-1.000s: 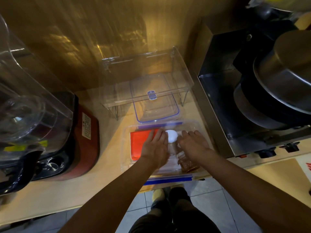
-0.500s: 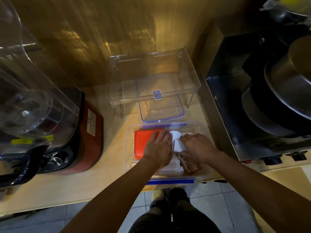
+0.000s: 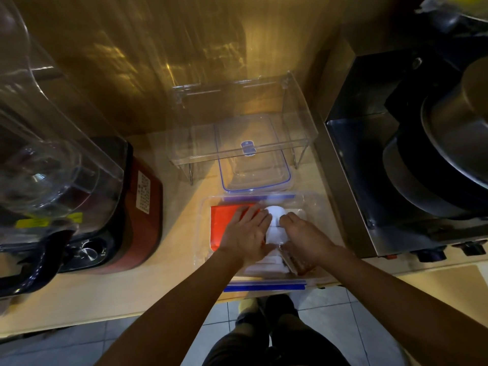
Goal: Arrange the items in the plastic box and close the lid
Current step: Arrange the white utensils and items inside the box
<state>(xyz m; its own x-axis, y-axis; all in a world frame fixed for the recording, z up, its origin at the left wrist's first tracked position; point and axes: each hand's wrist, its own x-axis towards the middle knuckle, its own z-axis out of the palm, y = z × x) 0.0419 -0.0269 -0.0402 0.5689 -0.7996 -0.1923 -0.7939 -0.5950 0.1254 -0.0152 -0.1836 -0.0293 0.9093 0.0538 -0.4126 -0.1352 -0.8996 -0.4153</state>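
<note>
The clear plastic box [image 3: 314,204] with blue latches sits at the counter's front edge. Inside lie a flat red packet [image 3: 224,223] on the left, a white bottle-like container [image 3: 274,225] in the middle, white folded items and a brownish packet [image 3: 301,266] near the front. My left hand [image 3: 247,237] rests on the red packet against the white container's left side. My right hand [image 3: 303,239] presses the container's right side, so both hands hold it between them. The box's clear lid [image 3: 253,165] with a blue rim lies just behind the box.
A clear acrylic riser shelf [image 3: 298,120] stands over the lid at the back. A red and black appliance [image 3: 142,207] and a clear blender jar [image 3: 47,143] crowd the left. A steel stove unit [image 3: 369,180] with a large pot [image 3: 454,143] borders the right. Tiled floor below.
Both hands have closed in around the white container, which now lies more along the box's middle. The view has shifted slightly.
</note>
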